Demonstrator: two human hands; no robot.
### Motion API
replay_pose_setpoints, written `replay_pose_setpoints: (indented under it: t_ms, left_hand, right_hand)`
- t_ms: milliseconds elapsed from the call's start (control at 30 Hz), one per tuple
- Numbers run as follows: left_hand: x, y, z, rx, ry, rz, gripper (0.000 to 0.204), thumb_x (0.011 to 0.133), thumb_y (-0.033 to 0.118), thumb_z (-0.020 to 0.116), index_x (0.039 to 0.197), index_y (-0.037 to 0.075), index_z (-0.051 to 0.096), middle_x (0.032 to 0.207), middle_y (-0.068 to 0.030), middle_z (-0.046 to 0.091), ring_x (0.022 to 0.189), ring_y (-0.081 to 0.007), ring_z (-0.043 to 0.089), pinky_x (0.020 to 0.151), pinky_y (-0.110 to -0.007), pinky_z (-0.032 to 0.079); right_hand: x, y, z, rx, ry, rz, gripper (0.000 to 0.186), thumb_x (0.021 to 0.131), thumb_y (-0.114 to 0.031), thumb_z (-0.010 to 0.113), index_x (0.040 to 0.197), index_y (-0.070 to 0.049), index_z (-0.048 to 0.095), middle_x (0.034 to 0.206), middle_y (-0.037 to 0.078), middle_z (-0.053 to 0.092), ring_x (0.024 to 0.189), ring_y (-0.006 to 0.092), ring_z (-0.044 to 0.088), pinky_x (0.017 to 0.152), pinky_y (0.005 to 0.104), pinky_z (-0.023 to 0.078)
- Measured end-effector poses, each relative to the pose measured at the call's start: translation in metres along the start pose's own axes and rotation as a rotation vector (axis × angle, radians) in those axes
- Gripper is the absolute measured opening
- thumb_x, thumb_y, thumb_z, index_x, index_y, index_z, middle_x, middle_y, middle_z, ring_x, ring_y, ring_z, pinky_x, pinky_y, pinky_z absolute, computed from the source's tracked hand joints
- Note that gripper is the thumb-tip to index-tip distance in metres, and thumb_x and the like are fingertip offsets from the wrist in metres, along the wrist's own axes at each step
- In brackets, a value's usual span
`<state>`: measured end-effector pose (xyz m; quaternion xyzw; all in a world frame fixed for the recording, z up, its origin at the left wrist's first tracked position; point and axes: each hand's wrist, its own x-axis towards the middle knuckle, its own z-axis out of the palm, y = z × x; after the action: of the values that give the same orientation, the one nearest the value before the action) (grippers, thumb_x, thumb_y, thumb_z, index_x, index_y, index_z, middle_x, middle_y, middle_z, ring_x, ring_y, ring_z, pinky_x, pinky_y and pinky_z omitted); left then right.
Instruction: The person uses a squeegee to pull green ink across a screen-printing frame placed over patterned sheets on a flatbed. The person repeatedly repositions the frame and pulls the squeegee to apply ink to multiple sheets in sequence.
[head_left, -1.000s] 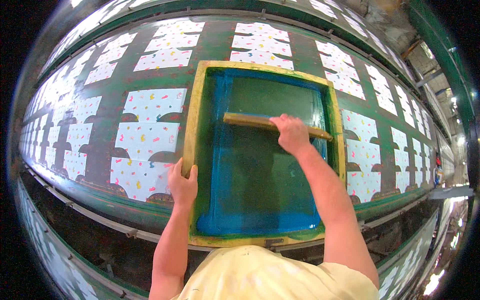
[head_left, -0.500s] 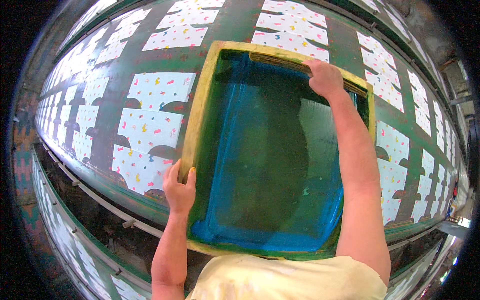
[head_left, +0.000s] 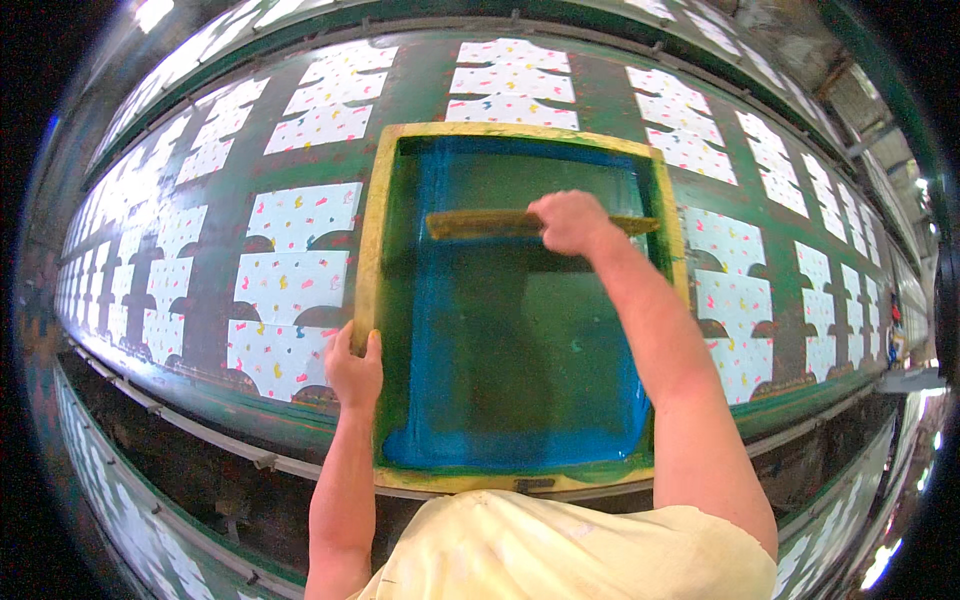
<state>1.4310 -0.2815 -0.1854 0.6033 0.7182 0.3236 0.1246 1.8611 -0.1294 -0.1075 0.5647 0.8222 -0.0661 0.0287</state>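
A wooden-framed printing screen (head_left: 371, 262) lies in front of me on the long green table. Its mesh is dark green, with blue ink (head_left: 500, 452) along the near edge and both sides. My right hand (head_left: 573, 222) is closed around a long wooden squeegee (head_left: 480, 224), which spans most of the screen's width in its far part. The squeegee's lower edge seems to meet the mesh. At the frame's left side bar, my left hand (head_left: 354, 370) grips the wood with the thumb on the inner side and the fingers outside.
Pale fabric pieces with small coloured prints lie in rows left (head_left: 292, 280), right (head_left: 733, 300) and beyond the screen (head_left: 512, 82). A metal rail (head_left: 200, 432) runs along the table's near edge. Further tables with fabric stand behind and in front.
My right hand has drawn the squeegee from the far frame bar toward me. The view has turned, so the screen now appears straighter. My left hand still holds the left bar.
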Motion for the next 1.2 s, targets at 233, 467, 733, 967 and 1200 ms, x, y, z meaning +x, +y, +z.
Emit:
replay_pose_setpoints:
  t_ms: [233,467,733,967,1200]
  left_hand:
    - [-0.001,0.004,-0.007,-0.035,-0.005,0.063,0.046,0.094,0.023,0.082,0.132,-0.002,0.072,0.125,-0.0217,0.073,0.121,-0.0434,0.068,0.105,-0.051,0.055]
    - [0.001,-0.011,-0.001,-0.026,-0.019,0.109,0.058,0.092,0.026,0.082,0.139,-0.004,0.067,0.129,-0.0252,0.070,0.124,-0.0453,0.066,0.109,-0.053,0.053]
    - [-0.010,0.006,-0.017,0.142,-0.089,0.059,0.056,0.096,0.036,0.078,0.131,-0.006,0.067,0.129,-0.0279,0.070,0.124,-0.0469,0.066,0.108,-0.055,0.054]
    - [-0.012,0.012,-0.014,0.275,-0.080,-0.007,0.057,0.100,0.049,0.075,0.116,-0.006,0.072,0.123,-0.0290,0.072,0.121,-0.0470,0.069,0.104,-0.055,0.056]
    - [-0.008,0.023,-0.004,0.407,-0.071,-0.044,0.061,0.103,0.055,0.071,0.118,-0.005,0.070,0.123,-0.0283,0.073,0.117,-0.0470,0.072,0.103,-0.058,0.057]
  right_hand:
    - [-0.124,-0.104,0.015,0.088,-0.055,0.074,0.034,0.087,-0.015,0.071,0.119,-0.019,0.081,0.115,0.013,0.080,0.109,0.0368,0.078,0.092,0.0526,0.063]
    - [-0.235,-0.198,0.036,0.186,-0.018,0.111,0.035,0.085,-0.010,0.070,0.117,-0.019,0.081,0.109,0.012,0.079,0.106,0.0354,0.078,0.090,0.0509,0.064]
    - [-0.318,-0.266,0.059,0.104,0.080,0.079,0.039,0.086,-0.021,0.078,0.124,-0.017,0.079,0.115,0.012,0.074,0.113,0.0345,0.072,0.099,0.0481,0.059]
    - [-0.350,-0.276,0.070,0.193,0.171,0.015,0.073,0.084,-0.060,0.087,0.133,-0.007,0.074,0.126,0.015,0.071,0.122,0.0376,0.066,0.106,0.0527,0.054]
    - [-0.401,-0.210,0.078,0.486,0.383,-0.094,0.047,0.095,-0.045,0.083,0.125,-0.009,0.079,0.130,0.014,0.076,0.122,0.0361,0.070,0.110,0.0529,0.054]
